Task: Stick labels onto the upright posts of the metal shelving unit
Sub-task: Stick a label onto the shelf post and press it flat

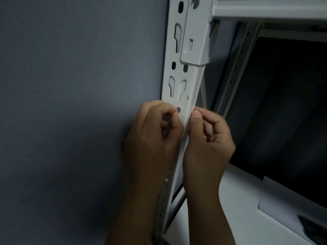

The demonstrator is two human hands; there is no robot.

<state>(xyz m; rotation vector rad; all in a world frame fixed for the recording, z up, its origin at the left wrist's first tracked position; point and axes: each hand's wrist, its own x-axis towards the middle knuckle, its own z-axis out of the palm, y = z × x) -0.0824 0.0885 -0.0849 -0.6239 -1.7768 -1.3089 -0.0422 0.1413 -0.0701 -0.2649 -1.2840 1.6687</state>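
A white metal upright post (184,85) with keyhole slots runs down the middle of the view. My left hand (155,133) is at its left side, fingers curled, pinching a grey perforated label strip (163,190) that hangs down along the post. My right hand (207,138) is at the post's right edge, thumb and forefinger pinched together on a white label (185,122) lying across the post's face. The label is hard to tell from the white paint. A tiny green mark (188,98) sits just above the hands.
A white beam bracket (194,41) hooks onto the post above, with a horizontal beam (265,9) going right. A grey wall (70,103) fills the left. A rear post (235,68) and a white shelf (238,200) with a dark panel (283,103) lie to the right.
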